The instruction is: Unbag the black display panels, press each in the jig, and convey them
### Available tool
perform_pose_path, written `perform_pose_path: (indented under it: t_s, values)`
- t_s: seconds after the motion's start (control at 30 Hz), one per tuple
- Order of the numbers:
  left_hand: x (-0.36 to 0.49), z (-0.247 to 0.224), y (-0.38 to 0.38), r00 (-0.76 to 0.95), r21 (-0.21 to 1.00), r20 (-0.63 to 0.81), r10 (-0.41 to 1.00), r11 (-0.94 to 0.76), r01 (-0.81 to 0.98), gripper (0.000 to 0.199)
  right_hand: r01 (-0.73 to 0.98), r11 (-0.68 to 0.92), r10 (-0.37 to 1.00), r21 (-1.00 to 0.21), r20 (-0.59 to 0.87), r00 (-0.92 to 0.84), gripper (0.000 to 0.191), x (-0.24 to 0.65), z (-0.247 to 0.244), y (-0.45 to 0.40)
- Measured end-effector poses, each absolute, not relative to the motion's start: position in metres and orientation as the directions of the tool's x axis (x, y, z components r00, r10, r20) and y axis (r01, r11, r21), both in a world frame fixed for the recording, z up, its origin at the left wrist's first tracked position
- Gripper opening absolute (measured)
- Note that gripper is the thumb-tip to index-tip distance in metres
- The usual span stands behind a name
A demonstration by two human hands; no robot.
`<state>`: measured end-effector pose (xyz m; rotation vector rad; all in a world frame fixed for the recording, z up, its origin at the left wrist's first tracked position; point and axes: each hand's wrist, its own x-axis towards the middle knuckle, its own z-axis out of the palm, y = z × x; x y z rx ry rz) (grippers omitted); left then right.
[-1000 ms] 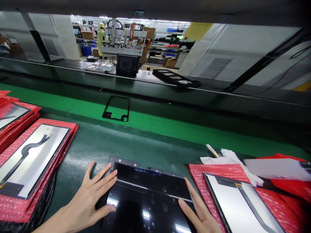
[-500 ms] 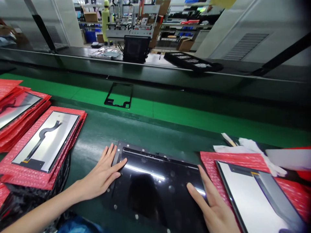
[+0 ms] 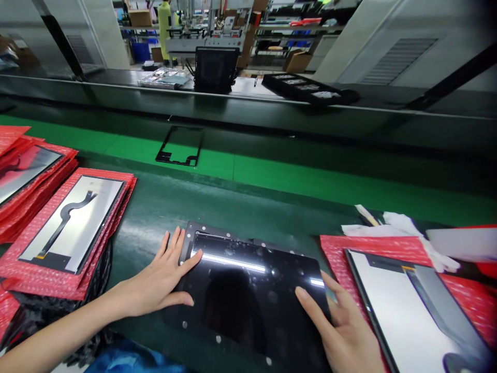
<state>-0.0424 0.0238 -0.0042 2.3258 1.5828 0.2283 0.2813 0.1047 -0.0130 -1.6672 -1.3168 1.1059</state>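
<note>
A glossy black screen panel (image 3: 248, 290) rests over a dark plate with round light dots (image 3: 218, 339) in front of me; whether the two touch everywhere I cannot tell. My left hand (image 3: 161, 280) lies with fingers spread at the plate's left edge, its index fingertip on the panel's upper left part. My right hand (image 3: 337, 321) grips the panel's right edge, thumb on the glossy face and fingers behind the edge, partly hidden. Small bubble-like spots and a bright light reflection show on the panel's surface.
To the left, silvery display panels with ribbon cables (image 3: 77, 223) lie on stacked red bubble-wrap sleeves. Another display panel (image 3: 404, 311) lies on red bubble wrap at right, near a white cloth (image 3: 399, 228). Beyond, a thin black frame (image 3: 179, 146) sits on a green belt (image 3: 272, 191).
My right fingers have shifted from the panel's upper right corner to behind its right edge. The reflection on the panel has moved. The black frame and green belt have slid slightly left.
</note>
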Motion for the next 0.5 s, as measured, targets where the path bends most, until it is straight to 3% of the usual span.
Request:
perform_pose_path:
  t_s: [0.07, 0.17, 0.23, 0.4, 0.5]
  values:
    - [-0.040, -0.006, 0.024, 0.359, 0.275, -0.053, 0.932, -0.332, 0.902, 0.090, 0.482, -0.083, 0.996, -0.872, -0.061, 0.061, 0.068, 0.286, -0.013, 0.108]
    - [-0.036, -0.012, 0.025, 0.334, 0.163, -0.024, 0.942, -0.326, 0.931, 0.094, 0.707, 0.207, 0.975, -0.676, 0.199, -0.095, 0.055, 0.297, -0.015, 0.117]
    - [-0.034, -0.018, 0.024, 0.332, 0.091, 0.014, 0.943, -0.332, 0.939, 0.099, 0.752, 0.342, 0.933, -0.564, 0.300, -0.199, 0.046, 0.305, -0.017, 0.123]
    - [-0.047, -0.042, 0.018, 0.376, -0.048, 0.125, 0.918, -0.373, 0.926, 0.099, 0.757, 0.478, 0.877, -0.446, 0.286, -0.385, 0.022, 0.323, -0.010, 0.134]
    - [-0.054, -0.056, 0.018, 0.403, -0.018, 0.188, 0.896, -0.407, 0.913, 0.085, 0.780, 0.487, 0.873, -0.392, 0.228, -0.430, 0.023, 0.329, -0.002, 0.143]
